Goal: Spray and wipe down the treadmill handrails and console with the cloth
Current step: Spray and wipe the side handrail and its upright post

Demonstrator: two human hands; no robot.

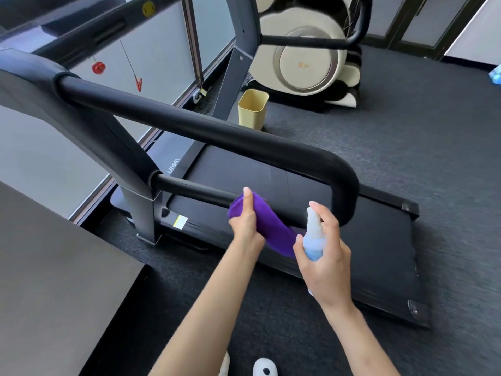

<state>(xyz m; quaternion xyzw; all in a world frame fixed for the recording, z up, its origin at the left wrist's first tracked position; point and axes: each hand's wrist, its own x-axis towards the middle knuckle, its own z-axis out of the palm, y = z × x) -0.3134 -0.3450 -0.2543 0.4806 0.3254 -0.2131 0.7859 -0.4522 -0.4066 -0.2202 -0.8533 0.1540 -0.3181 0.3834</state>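
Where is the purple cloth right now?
In the head view, the purple cloth is draped over the lower handrail, gripped by the left hand, beside the spray bottle.

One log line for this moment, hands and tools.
left hand: holds cloth on lower rail | right hand: grips spray bottle, finger on nozzle

Above lower bar: upper handrail (pixel 206 128) arches over.
Left: grey upright (pixel 141 202) blocks.
Right: rail's bend (pixel 344 185) closes.
Near side: open.

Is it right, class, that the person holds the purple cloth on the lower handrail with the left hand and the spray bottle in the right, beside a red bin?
Only the bin's colour is wrong: in the head view the bin is yellow. The left hand does hold the purple cloth on the lower handrail, and the right hand the spray bottle.
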